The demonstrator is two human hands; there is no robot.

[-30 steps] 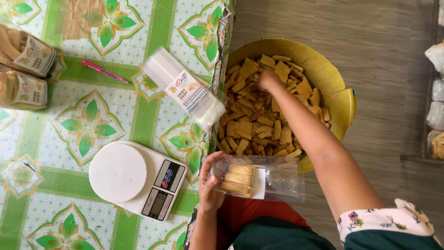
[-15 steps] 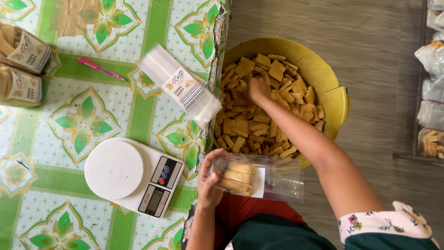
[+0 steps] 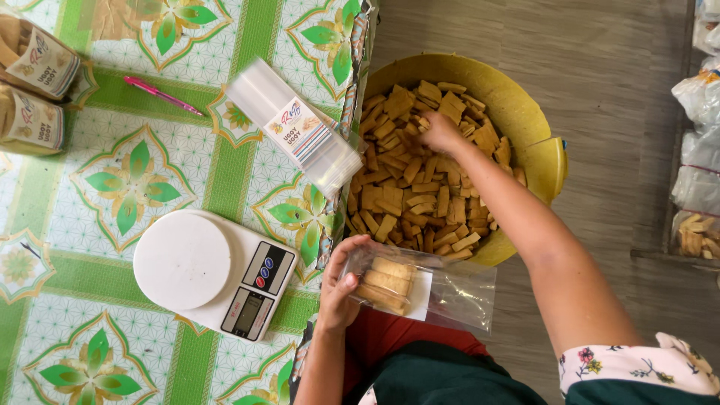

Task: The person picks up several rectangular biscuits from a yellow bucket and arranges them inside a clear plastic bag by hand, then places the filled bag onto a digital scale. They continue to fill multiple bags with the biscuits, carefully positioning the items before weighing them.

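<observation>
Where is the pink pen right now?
In the head view the pink pen lies at upper left on the green patterned tablecloth, between the filled snack bags and the stack of empty bags.

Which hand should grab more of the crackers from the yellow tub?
Probably the right hand: it is already down among the crackers in the yellow tub. The left hand is busy holding the clear bag, which already has some pieces inside.

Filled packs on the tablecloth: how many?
2. Both at the left edge: upper pack and lower pack just below it, each cut off by the frame. More may lie out of view.
</observation>
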